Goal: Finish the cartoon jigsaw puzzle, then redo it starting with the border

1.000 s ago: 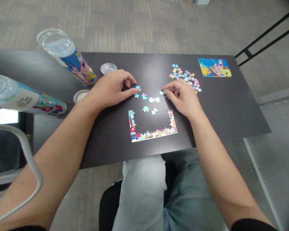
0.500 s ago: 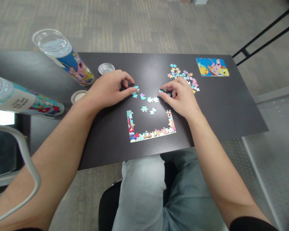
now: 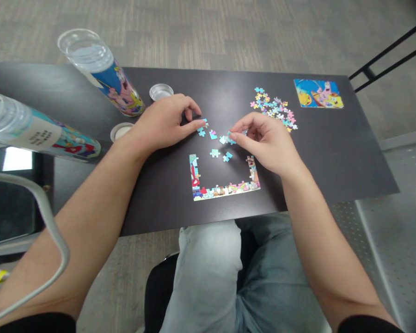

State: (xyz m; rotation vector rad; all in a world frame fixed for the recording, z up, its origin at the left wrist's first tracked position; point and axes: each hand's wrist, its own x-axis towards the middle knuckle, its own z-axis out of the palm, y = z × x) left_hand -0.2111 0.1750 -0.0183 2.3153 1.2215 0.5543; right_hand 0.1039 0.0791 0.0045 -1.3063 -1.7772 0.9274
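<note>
My left hand [image 3: 171, 117] rests on the dark table, its thumb and forefinger apart. The thumb tip touches a small blue jigsaw piece [image 3: 201, 132] or one beside it. My right hand [image 3: 263, 138] pinches a light-blue jigsaw piece [image 3: 231, 137] between thumb and forefinger, over the loose pieces. Around the hands lie a pink-and-blue piece [image 3: 212, 134], a green-blue piece [image 3: 214, 153] and another blue piece [image 3: 228, 157]. Nearer me, a partly joined puzzle border [image 3: 222, 190] forms a U, with its open side away from me.
Beyond my right hand is a pile of mixed pieces [image 3: 275, 108]. A picture card [image 3: 319, 94] lies at the far right. On the left stand two clear-topped tubes, a blue one [image 3: 119, 90] and a teal one [image 3: 72, 141], near a clear lid [image 3: 161, 92] and a white lid [image 3: 120, 132].
My right hand has lifted its piece slightly and turned it over the loose pieces. My left hand stays by the same pieces. The whole view has shifted a little.
</note>
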